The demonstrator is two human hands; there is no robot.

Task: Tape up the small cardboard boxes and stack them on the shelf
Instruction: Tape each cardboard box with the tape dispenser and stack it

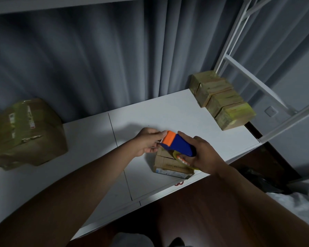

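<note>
Cardboard box (169, 165), small and brown, lies on the white shelf surface (89, 139) close to its front edge, with a pale label showing along its near side. Directly over it sits the tape dispenser (179, 145), blue-bodied with an orange front end, its roll of clear tape (183, 161) just above the box's top. The right hand (206, 155) grips the dispenser around its blue body, fingers curled round it and the index finger laid along the upper edge. The left hand (147, 142) is at the orange end, thumb and fingertips pinching there (whether they hold the tape's free end or the dispenser's tip is too small to tell).

Farther back on the right, four small taped boxes (221, 102) lie in a row touching one another, running toward the shelf's rear corner beside the white metal frame (253, 84). On the left, well apart from the hands, a large taped parcel (25, 132) rests on the same surface, blurred. A grey curtain (96, 59) hangs behind everything.
</note>
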